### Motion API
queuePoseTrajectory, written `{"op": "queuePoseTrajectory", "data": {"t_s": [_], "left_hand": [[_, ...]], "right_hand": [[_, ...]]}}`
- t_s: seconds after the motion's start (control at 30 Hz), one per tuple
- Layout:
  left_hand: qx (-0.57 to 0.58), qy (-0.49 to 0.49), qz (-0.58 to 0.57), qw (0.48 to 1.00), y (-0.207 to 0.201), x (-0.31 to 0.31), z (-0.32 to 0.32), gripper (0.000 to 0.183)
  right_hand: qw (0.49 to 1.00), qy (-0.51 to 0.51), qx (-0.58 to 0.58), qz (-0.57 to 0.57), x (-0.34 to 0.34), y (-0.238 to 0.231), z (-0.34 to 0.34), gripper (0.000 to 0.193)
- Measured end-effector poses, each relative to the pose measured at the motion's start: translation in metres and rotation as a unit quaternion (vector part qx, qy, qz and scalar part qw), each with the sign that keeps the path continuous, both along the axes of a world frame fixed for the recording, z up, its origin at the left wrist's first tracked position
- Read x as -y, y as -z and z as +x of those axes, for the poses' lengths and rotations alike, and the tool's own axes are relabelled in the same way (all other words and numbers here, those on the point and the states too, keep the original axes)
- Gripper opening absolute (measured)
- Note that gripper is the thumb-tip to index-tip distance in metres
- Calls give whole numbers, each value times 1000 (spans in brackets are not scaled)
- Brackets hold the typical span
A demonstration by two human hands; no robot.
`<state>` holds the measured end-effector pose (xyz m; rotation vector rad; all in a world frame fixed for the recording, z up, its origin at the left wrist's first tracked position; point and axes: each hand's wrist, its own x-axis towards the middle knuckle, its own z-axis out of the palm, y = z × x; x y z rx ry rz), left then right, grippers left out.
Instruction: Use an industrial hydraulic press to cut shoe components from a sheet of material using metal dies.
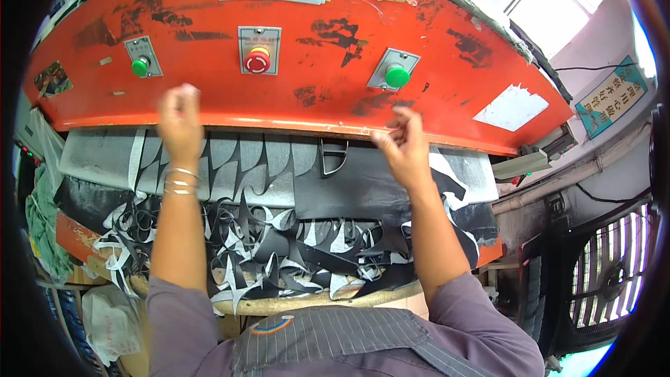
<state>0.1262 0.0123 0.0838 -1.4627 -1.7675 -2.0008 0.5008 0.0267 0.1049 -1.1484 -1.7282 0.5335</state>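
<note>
My left hand [180, 120] is raised in front of the red machine panel [314, 98], below and right of the left green button [140, 66]. Its fingers are smeared, and I cannot make out anything in them. My right hand [407, 143] hangs below the right green button [397, 75], thumb and fingers apart, holding nothing. Neither hand touches a button. Between my arms a black sheet [349, 194] lies on the grey cutting bed [98, 153]. A metal cutting die [335, 158] rests at the sheet's far edge, partly under the panel. Left of it run rows of curved grey shapes [223, 153].
A red stop button [257, 61] sits mid-panel. Tangled black-and-white offcuts [258, 251] heap along the bed's near edge. A black slatted fan [607, 272] stands at the right. On the left are green cloth [45, 223] and a white plastic bag [110, 324].
</note>
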Motion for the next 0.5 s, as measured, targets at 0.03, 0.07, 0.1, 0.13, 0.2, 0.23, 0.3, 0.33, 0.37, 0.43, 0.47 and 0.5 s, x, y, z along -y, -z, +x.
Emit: {"op": "queuePoseTrajectory", "data": {"t_s": [0.03,0.07,0.1,0.13,0.2,0.23,0.3,0.33,0.37,0.43,0.47,0.5], "left_hand": [[-86,-84,67,990,-19,0,-14,23],[-171,-169,137,961,-38,3,-25,26],[-173,-172,140,960,-44,4,-45,26],[-243,-185,65,950,-51,11,-70,29],[-305,-183,-4,935,-62,25,-68,32],[-208,-96,-41,973,-61,42,-63,34],[-79,46,-93,992,-48,82,-26,34],[-111,57,-122,985,-18,106,-14,31],[-74,136,-142,978,-2,133,30,28],[-73,296,-292,906,23,189,80,28],[-135,384,-328,852,32,213,97,28],[-174,405,-320,839,41,233,114,32]], "right_hand": [[999,12,-31,37,-6,-12,-6,50],[995,23,-63,77,-7,-27,-12,42],[993,58,-37,98,-9,-41,-20,36],[989,88,-14,119,-9,-53,-31,31],[990,85,-25,110,1,-62,-32,25],[991,81,-23,101,13,-58,-28,26],[996,33,-36,77,52,-38,-17,31],[997,45,65,10,82,-15,-17,34],[981,-16,193,31,111,5,-9,34],[918,-162,343,-118,173,17,-10,43],[903,-220,340,-144,198,27,-9,47],[879,-234,381,-166,219,35,-11,48]]}}
